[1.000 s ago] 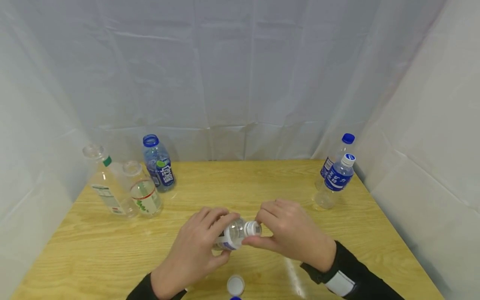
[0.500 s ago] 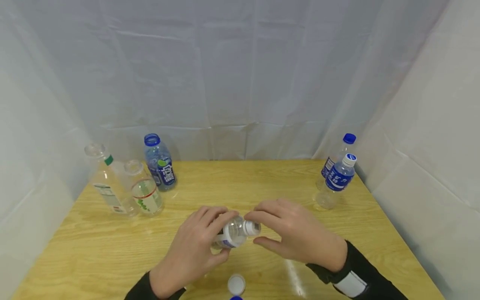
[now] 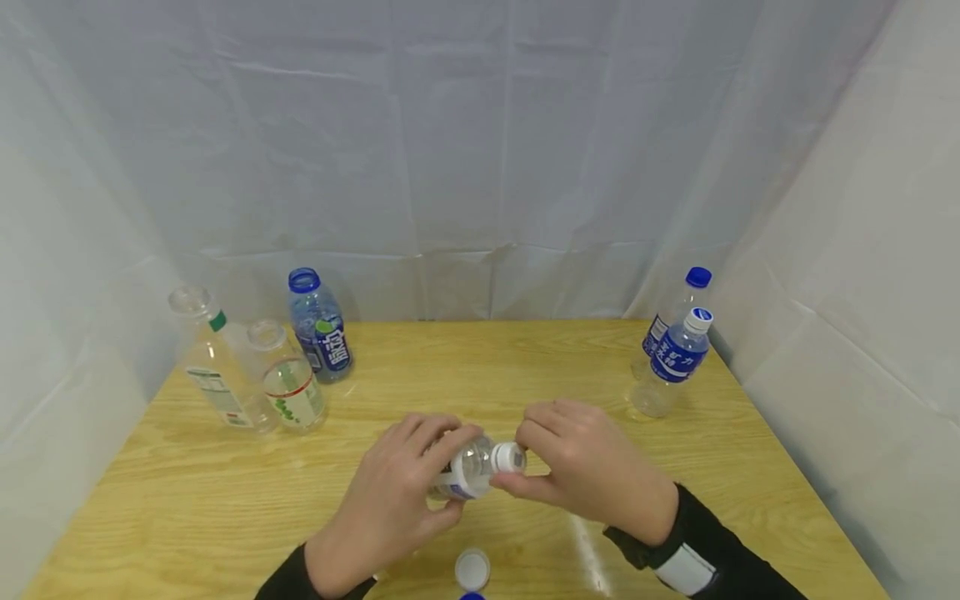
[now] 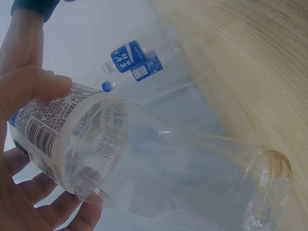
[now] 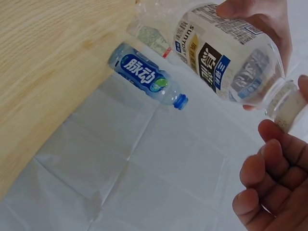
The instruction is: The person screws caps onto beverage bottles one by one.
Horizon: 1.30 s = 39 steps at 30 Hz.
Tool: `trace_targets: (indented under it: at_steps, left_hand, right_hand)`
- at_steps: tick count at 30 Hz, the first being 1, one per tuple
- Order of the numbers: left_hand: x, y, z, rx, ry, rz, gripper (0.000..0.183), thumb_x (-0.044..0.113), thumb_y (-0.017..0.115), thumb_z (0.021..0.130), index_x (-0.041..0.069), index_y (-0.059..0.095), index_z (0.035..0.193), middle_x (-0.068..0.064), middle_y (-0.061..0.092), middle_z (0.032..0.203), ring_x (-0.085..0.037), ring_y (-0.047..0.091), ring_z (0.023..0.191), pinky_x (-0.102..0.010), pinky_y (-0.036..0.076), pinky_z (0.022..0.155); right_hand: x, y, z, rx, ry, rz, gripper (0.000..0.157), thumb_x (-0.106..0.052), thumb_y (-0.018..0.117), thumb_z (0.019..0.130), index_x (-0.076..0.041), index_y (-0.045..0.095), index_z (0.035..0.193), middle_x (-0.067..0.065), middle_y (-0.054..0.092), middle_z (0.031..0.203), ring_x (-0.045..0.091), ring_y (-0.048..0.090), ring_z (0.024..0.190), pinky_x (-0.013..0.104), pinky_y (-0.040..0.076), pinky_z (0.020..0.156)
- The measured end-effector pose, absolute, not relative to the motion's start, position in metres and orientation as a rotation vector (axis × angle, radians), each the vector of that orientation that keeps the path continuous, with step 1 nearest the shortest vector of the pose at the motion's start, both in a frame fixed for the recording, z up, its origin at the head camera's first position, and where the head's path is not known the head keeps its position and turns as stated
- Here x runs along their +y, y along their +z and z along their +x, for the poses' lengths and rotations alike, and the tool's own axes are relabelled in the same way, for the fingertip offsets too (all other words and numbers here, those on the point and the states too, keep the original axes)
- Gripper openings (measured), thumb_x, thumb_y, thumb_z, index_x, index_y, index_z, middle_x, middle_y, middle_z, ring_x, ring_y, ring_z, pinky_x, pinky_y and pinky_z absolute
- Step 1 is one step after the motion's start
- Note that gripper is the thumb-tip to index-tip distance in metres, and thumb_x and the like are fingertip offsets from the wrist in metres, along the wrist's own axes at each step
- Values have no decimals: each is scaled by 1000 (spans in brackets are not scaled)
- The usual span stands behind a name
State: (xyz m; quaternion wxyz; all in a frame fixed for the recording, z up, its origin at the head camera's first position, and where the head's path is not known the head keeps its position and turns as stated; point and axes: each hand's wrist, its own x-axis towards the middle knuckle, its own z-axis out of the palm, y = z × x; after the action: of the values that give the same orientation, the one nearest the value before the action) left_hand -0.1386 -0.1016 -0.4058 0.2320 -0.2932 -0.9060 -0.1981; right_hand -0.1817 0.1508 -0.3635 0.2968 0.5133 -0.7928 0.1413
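My left hand (image 3: 401, 483) grips a clear plastic bottle (image 5: 226, 53) around its label, tilted with the neck toward the right. Its white, black and blue label carries the word SUNTORY, and no drink shows inside. At the neck sits a white cap (image 3: 508, 457), which my right hand (image 3: 581, 462) pinches between thumb and forefinger. In the right wrist view the other right-hand fingers curl loosely below the cap. The left wrist view shows the bottle's clear base (image 4: 264, 192) pointing away from the palm.
A loose white cap (image 3: 472, 570) and a partly cut-off blue cap (image 3: 472, 596) lie near me on the wooden table (image 3: 480, 367). Uncapped bottles stand left: a tall clear one (image 3: 225, 375), a shorter one (image 3: 292, 392), a blue one (image 3: 320, 333). Two blue-labelled capped bottles (image 3: 675, 358) stand right.
Half a second ago my right thumb and fingers were spread apart around the cap; now they pinch it again. The left hand keeps its hold on the bottle, with only a slight shift.
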Motion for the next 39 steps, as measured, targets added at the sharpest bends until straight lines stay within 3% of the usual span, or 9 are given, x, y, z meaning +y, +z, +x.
trace_targets:
  at_steps: [2,5,8,10,15,21,32,36,39]
  left_hand:
    - [-102,-406,-139,-2489,-541,-803,82,30,100,63,27,63,136,4,68,123,-13,62,111,-38,60,92]
    - [-103,-406,-139,-2485,-542,-800,83,29,100,63,27,62,137,4,68,123,-14,63,111,-38,61,92]
    - [-104,-407,-140,-2486,-549,-800,84,29,100,63,26,63,138,3,68,123,-15,63,111,-39,61,92]
    - [-105,-406,-140,-2486,-560,-804,83,28,100,63,26,63,138,3,68,123,-15,63,111,-39,60,92]
    - [-105,-407,-140,-2479,-570,-815,82,28,100,63,27,64,137,4,68,123,-14,62,110,-37,60,91]
    - [-104,-408,-140,-2448,-574,-842,81,28,99,63,27,65,136,6,67,122,-10,60,105,-33,60,87]
    - [-103,-407,-139,-2441,-587,-853,79,29,98,64,26,66,137,8,69,115,-7,60,99,-29,59,81]
    - [-104,-407,-139,-2452,-585,-852,80,31,98,65,26,66,137,8,69,114,-7,60,99,-30,59,81]
    - [-105,-407,-139,-2459,-583,-856,80,31,98,66,26,66,138,7,68,115,-8,59,99,-30,58,82]
  right_hand:
    - [151,-364,-182,-2112,367,1350,44,-58,68,96,-17,63,81,-9,61,73,3,47,60,14,40,56]
    - [154,-363,-181,-2148,389,1356,45,-58,74,90,-15,72,101,-6,70,87,6,62,71,19,54,64]
    - [159,-360,-179,-2172,435,1404,56,-46,87,83,-15,69,127,-2,73,108,10,70,90,26,60,77]
    - [161,-359,-178,-2185,452,1448,59,-34,91,81,-16,67,132,-2,71,115,10,69,97,27,60,82]
    - [160,-357,-175,-2213,453,1483,45,-24,89,84,-17,69,123,-5,69,112,7,66,97,21,58,84]
    - [157,-359,-177,-2146,460,1471,32,-40,81,91,-16,66,106,-8,64,96,4,57,80,16,50,70]
    - [147,-365,-180,-2044,386,1397,43,-51,54,106,-16,55,81,-8,51,74,5,41,63,14,34,57]
    - [149,-366,-180,-2096,454,1393,38,-51,64,101,-16,62,88,-8,59,79,4,50,66,14,42,60]
    - [156,-364,-179,-2137,509,1434,38,-46,79,91,-15,70,112,-5,69,99,6,63,82,19,55,72]
